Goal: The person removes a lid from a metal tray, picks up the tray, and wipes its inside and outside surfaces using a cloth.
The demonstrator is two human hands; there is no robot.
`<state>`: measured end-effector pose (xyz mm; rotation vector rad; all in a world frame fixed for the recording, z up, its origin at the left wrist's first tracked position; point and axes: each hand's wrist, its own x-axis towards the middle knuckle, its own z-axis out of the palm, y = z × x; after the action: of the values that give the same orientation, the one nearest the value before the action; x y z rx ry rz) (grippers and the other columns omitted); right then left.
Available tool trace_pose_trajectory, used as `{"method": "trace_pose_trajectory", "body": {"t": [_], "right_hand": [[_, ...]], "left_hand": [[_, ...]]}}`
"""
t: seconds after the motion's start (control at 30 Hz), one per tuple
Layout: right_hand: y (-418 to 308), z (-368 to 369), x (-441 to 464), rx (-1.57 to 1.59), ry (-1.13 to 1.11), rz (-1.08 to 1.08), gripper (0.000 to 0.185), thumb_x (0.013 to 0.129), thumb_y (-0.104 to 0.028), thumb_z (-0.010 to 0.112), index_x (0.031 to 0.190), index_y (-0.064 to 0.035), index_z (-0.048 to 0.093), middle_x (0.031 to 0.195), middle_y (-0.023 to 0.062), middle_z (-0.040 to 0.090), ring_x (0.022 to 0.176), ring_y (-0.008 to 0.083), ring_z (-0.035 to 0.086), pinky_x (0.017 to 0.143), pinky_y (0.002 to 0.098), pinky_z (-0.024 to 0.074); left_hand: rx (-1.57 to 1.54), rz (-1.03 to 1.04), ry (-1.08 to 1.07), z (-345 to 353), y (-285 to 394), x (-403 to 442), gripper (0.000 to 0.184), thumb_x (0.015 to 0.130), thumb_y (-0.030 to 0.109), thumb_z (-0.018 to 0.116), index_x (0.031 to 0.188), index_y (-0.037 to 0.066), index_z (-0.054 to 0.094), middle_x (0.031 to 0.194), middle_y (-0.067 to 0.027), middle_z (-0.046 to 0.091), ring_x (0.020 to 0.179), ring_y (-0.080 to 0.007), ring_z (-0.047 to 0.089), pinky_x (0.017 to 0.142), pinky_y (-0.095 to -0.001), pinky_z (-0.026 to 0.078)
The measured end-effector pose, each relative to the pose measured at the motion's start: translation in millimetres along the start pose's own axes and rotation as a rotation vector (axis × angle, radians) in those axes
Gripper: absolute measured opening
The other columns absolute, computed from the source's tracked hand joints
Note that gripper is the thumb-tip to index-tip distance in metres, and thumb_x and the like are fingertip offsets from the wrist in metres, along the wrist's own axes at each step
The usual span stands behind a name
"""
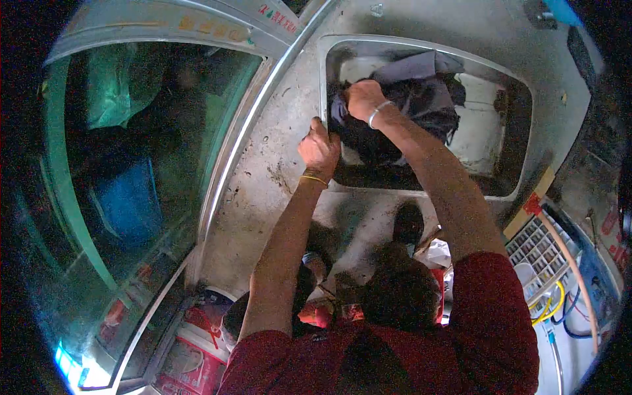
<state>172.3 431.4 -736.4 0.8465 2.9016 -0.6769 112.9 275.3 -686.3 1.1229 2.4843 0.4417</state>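
A large opening with a pale rim (428, 193) lies in the metal surface, and dark fabric (421, 99) is bunched inside it. My right hand (364, 102), with a pale bracelet at the wrist, is closed on the dark fabric at the opening's left side. Lower left, beside the rim, my left hand (319, 148) is closed, with a yellow band at its wrist. What its fingers hold, if anything, is too dark to make out.
A framed glass panel (178, 131) fills the left side. At the lower right are a white grid rack (540, 253), a yellow cable (552, 304) and a pinkish hose (571, 263). A red box (187, 362) stands at the lower left.
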Motion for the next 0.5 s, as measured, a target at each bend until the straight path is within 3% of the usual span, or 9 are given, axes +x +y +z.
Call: {"method": "trace_pose_trajectory", "body": {"t": [0.07, 0.1, 0.2, 0.27, 0.3, 0.33, 0.4, 0.5], "right_hand": [[9, -12, -8, -0.022, -0.118, 0.117, 0.016, 0.059, -0.018, 0.053, 0.064, -0.008, 0.064, 0.069, 0.0152, 0.061, 0.067, 0.0332, 0.059, 0.058, 0.0422, 0.0467], [22, -1, -5, 0.187, 0.096, 0.393, 0.018, 0.062, -0.019, 0.05, 0.065, -0.0071, 0.064, 0.07, 0.0151, 0.061, 0.064, 0.0332, 0.059, 0.056, 0.0434, 0.0465], [35, -8, 1, 0.477, 0.492, 0.373, 0.03, 0.07, -0.03, 0.05, 0.073, -0.0018, 0.062, 0.086, 0.0178, 0.06, 0.082, 0.0342, 0.055, 0.075, 0.0414, 0.0423], [2, -30, 23, 1.22, 0.468, 0.619, 0.033, 0.07, -0.033, 0.055, 0.075, -0.0008, 0.062, 0.09, 0.0182, 0.059, 0.088, 0.0328, 0.052, 0.081, 0.0369, 0.0386], [-16, -25, 33, 1.294, 0.58, 0.675, 0.032, 0.066, -0.031, 0.059, 0.076, -0.0004, 0.062, 0.087, 0.0173, 0.06, 0.083, 0.032, 0.054, 0.075, 0.0359, 0.0412], [-27, -36, 30, 1.48, 0.364, 0.656, 0.024, 0.068, -0.018, 0.063, 0.078, 0.003, 0.059, 0.079, 0.0062, 0.059, 0.071, 0.0183, 0.052, 0.066, 0.0287, 0.0419], [-55, -66, 31, 1.032, 0.216, 0.615, 0.031, 0.066, -0.022, 0.067, 0.081, 0.004, 0.059, 0.08, 0.0076, 0.06, 0.071, 0.0184, 0.054, 0.067, 0.0271, 0.0427], [-57, -52, 34, 1.135, 0.386, 0.602, 0.038, 0.06, -0.025, 0.072, 0.08, 0.0051, 0.061, 0.081, 0.0109, 0.06, 0.073, 0.0192, 0.055, 0.069, 0.0282, 0.0433]], "left_hand": [[0.003, 0.006, -0.007, 1, 0, 2, 0.032, 0.068, 0.017, 0.056, 0.091, 0.003, 0.04, 0.07, -0.0179, 0.057, 0.063, -0.0385, 0.056, 0.057, -0.0451, 0.045], [0.007, -0.016, -0.015, 0, 1, 3, 0.031, 0.068, 0.017, 0.056, 0.09, 0.003, 0.04, 0.069, -0.018, 0.057, 0.063, -0.0384, 0.056, 0.057, -0.0453, 0.044], [0.003, -0.025, -0.019, -1, 2, 0, 0.029, 0.067, 0.016, 0.056, 0.089, 0.003, 0.041, 0.069, -0.0184, 0.057, 0.063, -0.0382, 0.056, 0.056, -0.0457, 0.044], [-0.005, -0.01, -0.008, 0, 2, 0, 0.028, 0.067, 0.016, 0.055, 0.088, 0.003, 0.041, 0.069, -0.0186, 0.056, 0.062, -0.0381, 0.056, 0.055, -0.0459, 0.044], [-0.017, -0.009, -0.006, 1, 1, 0, 0.028, 0.067, 0.016, 0.056, 0.087, 0.004, 0.041, 0.069, -0.0186, 0.056, 0.062, -0.038, 0.056, 0.054, -0.0457, 0.044], [-0.031, -0.011, -0.001, 2, 0, 1, 0.028, 0.067, 0.016, 0.056, 0.086, 0.004, 0.041, 0.068, -0.0186, 0.056, 0.061, -0.038, 0.056, 0.053, -0.0456, 0.044], [-0.014, 0.001, 0.022, 5, -2, 4, 0.027, 0.067, 0.016, 0.056, 0.086, 0.004, 0.041, 0.067, -0.0183, 0.055, 0.06, -0.0379, 0.056, 0.052, -0.0455, 0.044], [-0.03, 0.036, 0.056, 7, -5, 1, 0.027, 0.067, 0.016, 0.056, 0.085, 0.004, 0.04, 0.064, -0.0178, 0.055, 0.058, -0.0378, 0.056, 0.051, -0.0454, 0.044]]}}
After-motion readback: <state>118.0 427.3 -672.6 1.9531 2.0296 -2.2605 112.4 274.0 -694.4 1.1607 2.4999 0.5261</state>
